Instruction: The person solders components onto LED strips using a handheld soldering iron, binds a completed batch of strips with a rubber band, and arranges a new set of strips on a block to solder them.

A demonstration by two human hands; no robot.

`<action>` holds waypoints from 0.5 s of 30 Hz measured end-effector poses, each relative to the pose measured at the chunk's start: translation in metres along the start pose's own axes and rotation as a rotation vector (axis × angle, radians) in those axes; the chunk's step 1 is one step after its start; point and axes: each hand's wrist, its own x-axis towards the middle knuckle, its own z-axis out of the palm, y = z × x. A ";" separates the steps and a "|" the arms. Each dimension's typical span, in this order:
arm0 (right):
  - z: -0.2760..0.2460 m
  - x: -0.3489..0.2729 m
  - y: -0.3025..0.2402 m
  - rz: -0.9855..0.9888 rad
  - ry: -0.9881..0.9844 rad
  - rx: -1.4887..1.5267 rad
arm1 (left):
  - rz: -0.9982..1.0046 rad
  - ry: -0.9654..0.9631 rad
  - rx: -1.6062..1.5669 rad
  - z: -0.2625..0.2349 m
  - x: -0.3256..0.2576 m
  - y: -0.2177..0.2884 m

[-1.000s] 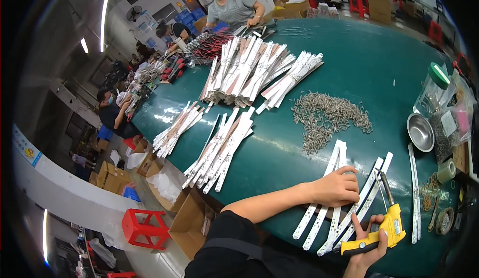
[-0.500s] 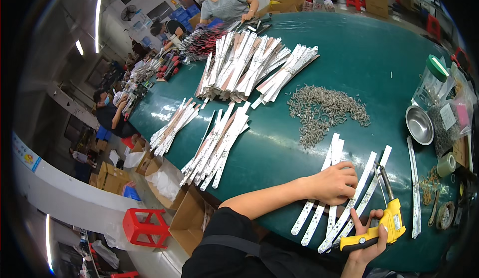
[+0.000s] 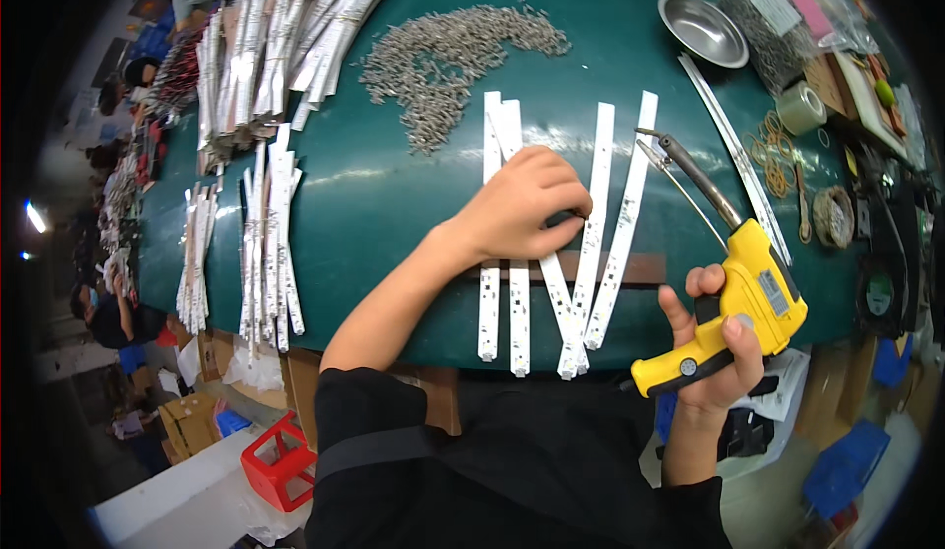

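You have one green table (image 3: 374, 204) before you, and on it, reading the clock from your left hand (image 3: 527, 204), the loose white strips (image 3: 598, 165) lie right under and beside your curled fingers, their long axes running roughly 12 to 6, with one slanting 11 to 5 and the rightmost strip (image 3: 623, 216) leaning 1 to 7, over at 3 o'clock. Your left hand is nearer to them; your right hand (image 3: 724, 382) sits at about half past 4, wrapped around the handle of a yellow soldering gun (image 3: 758, 293) with its thumb and fingers partly spread, and the tip points to 11, overlapping the rightmost strip in view; contact I cannot tell. Your left fingers are bent in a loose curl, and whether they pinch anything I cannot tell. Now the count: one large pile (image 3: 251, 66) of strips at 10; two smaller bundles (image 3: 274, 244) around 9; one soldering gun; five loose strips, some crossing hidden by your hand; two thin strips (image 3: 736, 155) between 2 and 3; one brown bar (image 3: 642, 268) beneath the five; one steel bowl (image 3: 704, 30) between 1 and 2; one tape roll (image 3: 800, 108) near 2; and, at 11, small metal pieces (image 3: 433, 66) too many to count.
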 end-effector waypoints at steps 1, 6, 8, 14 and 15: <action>-0.002 -0.003 -0.006 0.002 -0.039 -0.118 | -0.005 0.013 -0.006 0.003 0.000 0.000; 0.009 -0.026 -0.016 0.061 0.107 -0.485 | -0.066 -0.006 0.018 0.003 -0.003 0.000; 0.005 -0.031 -0.014 0.106 0.081 -0.528 | -0.072 -0.004 0.038 0.005 -0.004 0.000; 0.005 -0.033 -0.012 0.172 0.050 -0.610 | -0.030 0.003 0.071 0.008 -0.004 0.000; 0.005 -0.033 -0.012 0.189 0.048 -0.606 | -0.031 0.002 0.070 0.008 -0.004 0.000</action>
